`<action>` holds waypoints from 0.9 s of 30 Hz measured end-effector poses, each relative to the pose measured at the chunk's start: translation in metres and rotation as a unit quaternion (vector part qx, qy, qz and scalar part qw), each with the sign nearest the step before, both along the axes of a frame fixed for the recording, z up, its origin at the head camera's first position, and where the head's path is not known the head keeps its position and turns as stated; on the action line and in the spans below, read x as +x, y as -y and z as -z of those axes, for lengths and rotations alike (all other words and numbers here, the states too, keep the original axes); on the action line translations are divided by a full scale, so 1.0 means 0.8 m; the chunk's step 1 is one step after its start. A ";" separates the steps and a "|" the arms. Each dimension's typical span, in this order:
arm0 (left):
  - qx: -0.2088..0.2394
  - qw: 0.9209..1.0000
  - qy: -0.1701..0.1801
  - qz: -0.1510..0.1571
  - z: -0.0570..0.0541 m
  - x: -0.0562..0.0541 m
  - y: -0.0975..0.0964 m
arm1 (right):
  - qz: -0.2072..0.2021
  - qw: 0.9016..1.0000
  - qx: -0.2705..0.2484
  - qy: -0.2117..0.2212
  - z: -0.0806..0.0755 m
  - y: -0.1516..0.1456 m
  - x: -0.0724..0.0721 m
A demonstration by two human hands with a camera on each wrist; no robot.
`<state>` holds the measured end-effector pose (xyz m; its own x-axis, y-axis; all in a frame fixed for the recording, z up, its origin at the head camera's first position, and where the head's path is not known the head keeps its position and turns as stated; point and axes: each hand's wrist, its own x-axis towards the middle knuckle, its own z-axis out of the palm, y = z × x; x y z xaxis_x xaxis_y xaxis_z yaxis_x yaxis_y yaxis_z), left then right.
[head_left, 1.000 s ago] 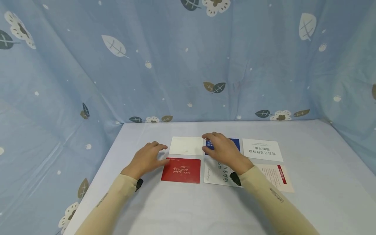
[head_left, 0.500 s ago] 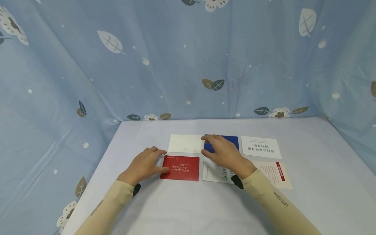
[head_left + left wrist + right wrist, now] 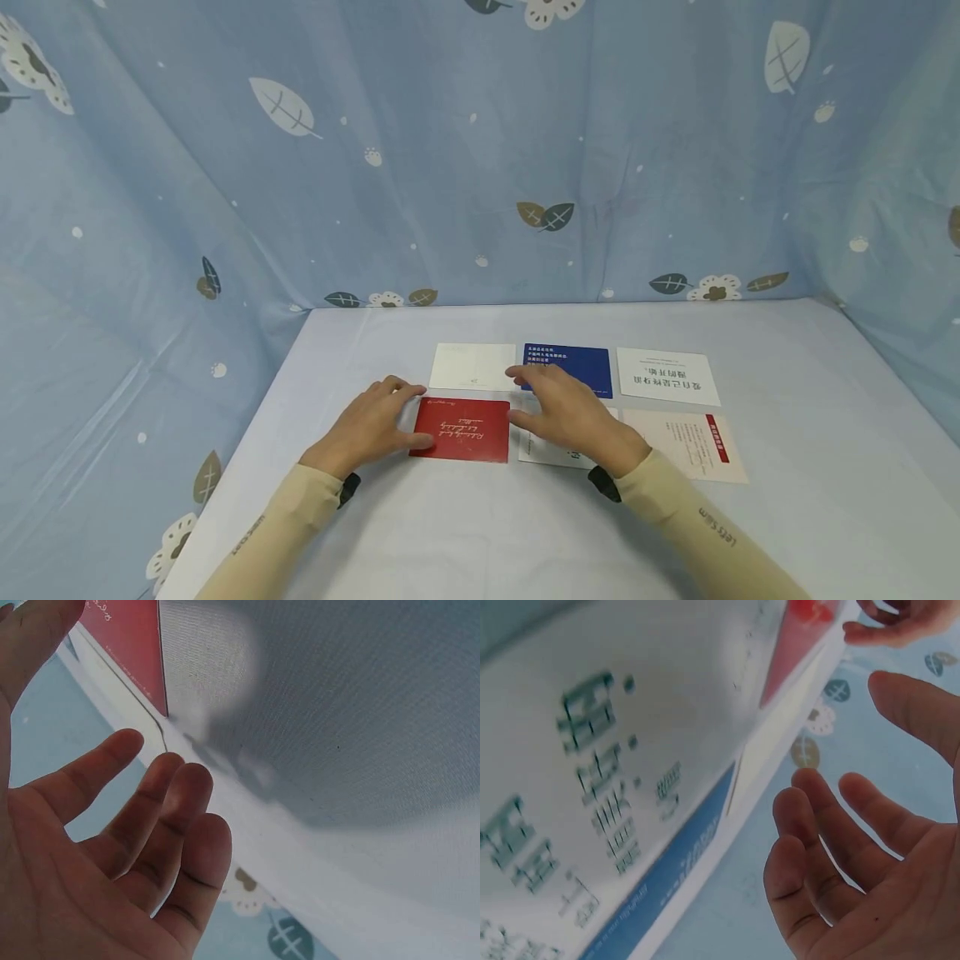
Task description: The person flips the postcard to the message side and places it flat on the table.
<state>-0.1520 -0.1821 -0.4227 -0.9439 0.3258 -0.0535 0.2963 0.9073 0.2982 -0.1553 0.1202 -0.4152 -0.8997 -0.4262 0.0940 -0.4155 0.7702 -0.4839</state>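
My left hand (image 3: 371, 427) is at the left side of a red card (image 3: 468, 432) with white script. Its thumb overlaps the card's left edge in the head view. Fingers are spread and loosely bent in the left wrist view, holding nothing. My right hand (image 3: 573, 417) hangs over a white card (image 3: 547, 787) with green characters, hiding much of it in the head view. Nothing lies between its thumb and fingers, which reach toward the red card's right edge. Behind that hand is a blue card (image 3: 592, 367) with white print, its near left part covered.
A plain cream card (image 3: 472, 367) lies behind the red one. To the right are a white card (image 3: 667, 377) with dark characters and a cream card (image 3: 682, 442) with a red strip. A white cloth covers the table (image 3: 450, 533); a blue patterned curtain (image 3: 450, 150) hangs behind.
My right hand has drawn slightly nearer to me and left, uncovering more of the blue card. The left hand stays beside the red card. The head view has tilted slightly.
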 end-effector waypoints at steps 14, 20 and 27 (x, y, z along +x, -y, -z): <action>0.001 1.000 0.020 -0.006 0.002 -0.003 -0.003 | -0.048 0.996 0.071 0.005 0.016 0.023 0.015; 0.003 1.000 0.022 -0.008 0.002 -0.003 -0.005 | -0.051 0.995 0.081 0.013 0.017 0.025 0.020; 0.002 1.000 0.024 -0.015 0.000 -0.003 -0.007 | -0.057 0.995 0.084 -0.004 0.016 0.029 0.019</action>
